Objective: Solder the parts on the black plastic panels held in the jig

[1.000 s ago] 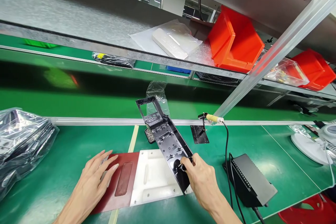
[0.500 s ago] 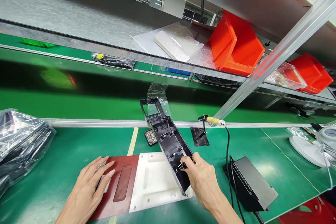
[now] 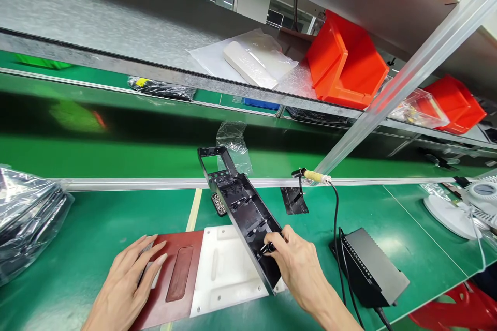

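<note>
My right hand (image 3: 301, 264) grips the lower right edge of a long black plastic housing (image 3: 252, 217). Its thumb and index finger close in by a small black round part (image 3: 266, 249) inside; whether they pinch that part I cannot tell. The housing tilts over a white fixture plate (image 3: 212, 269), its window-framed end pointing away from me. My left hand (image 3: 130, 279) lies with fingers outstretched on the reddish-brown plate (image 3: 182, 248) beside the white one. Under those fingers a greyish piece (image 3: 155, 275) shows in part, mostly hidden.
A black tray of small metal parts (image 3: 218, 205) sits behind the housing. A soldering iron (image 3: 316, 176) rests on its stand, corded near a black box (image 3: 373, 264). Plastic-wrapped dark parts (image 3: 31, 222) lie left. Above, a shelf (image 3: 116, 57) carries red bins (image 3: 345, 67).
The housing's far end has swung slightly left, and its near end dips a little lower. My left hand stays on the reddish-brown plate. The whole view shifts slightly.
</note>
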A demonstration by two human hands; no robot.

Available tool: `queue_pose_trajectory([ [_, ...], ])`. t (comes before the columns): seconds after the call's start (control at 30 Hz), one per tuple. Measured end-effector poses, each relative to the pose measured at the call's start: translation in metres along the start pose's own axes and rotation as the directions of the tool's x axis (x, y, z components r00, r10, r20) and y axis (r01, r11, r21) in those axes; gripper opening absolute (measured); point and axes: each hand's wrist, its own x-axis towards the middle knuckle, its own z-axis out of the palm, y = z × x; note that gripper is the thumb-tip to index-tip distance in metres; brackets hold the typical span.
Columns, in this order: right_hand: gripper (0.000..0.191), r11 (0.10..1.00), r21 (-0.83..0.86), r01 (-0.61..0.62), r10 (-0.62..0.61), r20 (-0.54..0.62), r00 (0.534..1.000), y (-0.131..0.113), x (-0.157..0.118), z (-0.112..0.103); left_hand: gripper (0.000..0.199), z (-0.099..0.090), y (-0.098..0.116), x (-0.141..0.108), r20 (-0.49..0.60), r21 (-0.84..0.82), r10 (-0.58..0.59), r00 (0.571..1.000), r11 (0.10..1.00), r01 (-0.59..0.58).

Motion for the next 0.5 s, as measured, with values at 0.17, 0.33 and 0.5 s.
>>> queue_pose_trajectory([
  [0.17, 0.031, 0.999, 0.050, 0.007, -0.009, 0.039, 0.999, -0.004, 0.000, -0.004, 0.038, -0.001, 0.000, -0.001, 0.021, -0.011, -0.030, 0.999, 0.999, 0.030],
  [0.33, 0.029, 1.000, 0.010, 0.010, -0.011, 0.053, 0.999, -0.008, 0.001, -0.009, 0.041, -0.003, 0.000, -0.002, 0.029, -0.014, -0.037, 0.999, 0.999, 0.037],
  [0.5, 0.030, 0.999, -0.001, 0.047, -0.047, 0.049, 0.998, -0.010, 0.000, -0.012, 0.043, -0.006, 0.005, 0.001, 0.023, -0.018, -0.058, 0.998, 0.998, 0.058],
])
